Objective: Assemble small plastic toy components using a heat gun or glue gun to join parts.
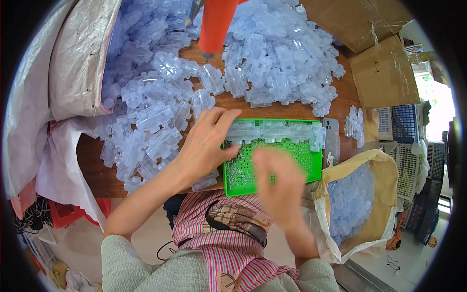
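Wooden desk (287, 111): left hand (206, 146) flat, fingers pressing clear plastic pieces (272, 131) on green perforated tray (272, 182); right hand (279, 187) blurred, grip unclear; row may shift.

1. The right hand (278, 187) is smeared with motion blur; I can't tell whether its fingers hold anything.
2. That hand hides the middle of the green tray (311, 163).
3. The left hand (206, 143) covers the tray's left rim and the end of the row of clear plastic pieces (277, 131).
4. The orange cylinder (217, 24) is cut off by the top edge.
5. The phone (332, 141) lies partly behind the tray.
6. The sack (352, 199) hides how deep its contents go.
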Tool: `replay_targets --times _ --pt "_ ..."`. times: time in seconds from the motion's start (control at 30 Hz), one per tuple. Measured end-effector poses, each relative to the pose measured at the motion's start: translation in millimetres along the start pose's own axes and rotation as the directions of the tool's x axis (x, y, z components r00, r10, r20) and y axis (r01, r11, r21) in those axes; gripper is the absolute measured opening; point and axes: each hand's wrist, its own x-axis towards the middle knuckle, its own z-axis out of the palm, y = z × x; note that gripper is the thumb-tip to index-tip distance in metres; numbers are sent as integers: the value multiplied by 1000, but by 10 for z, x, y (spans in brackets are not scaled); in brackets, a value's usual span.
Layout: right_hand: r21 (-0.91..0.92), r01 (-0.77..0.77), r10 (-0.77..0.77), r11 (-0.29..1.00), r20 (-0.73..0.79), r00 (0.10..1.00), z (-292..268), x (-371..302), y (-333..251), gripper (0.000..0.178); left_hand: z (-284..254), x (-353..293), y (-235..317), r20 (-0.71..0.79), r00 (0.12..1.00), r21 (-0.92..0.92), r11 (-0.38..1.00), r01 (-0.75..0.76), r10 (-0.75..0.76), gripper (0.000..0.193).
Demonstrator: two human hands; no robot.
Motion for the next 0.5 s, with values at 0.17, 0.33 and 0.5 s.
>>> replay_targets --times 0.17,0.33,0.5 --pt "357 112 -22 927 -247 969 -59 1356 -17 61 13 54 -102 45 998 -43 998 -46 48 56" --pt "603 278 -260 748 -119 958 110 2304 -49 89 52 79 -74 32 994 -55 993 -104 106 60" --pt "608 325 -272 724 -180 945 269 2542 -255 59 48 20 -101 25 995 -59 994 -90 92 60"
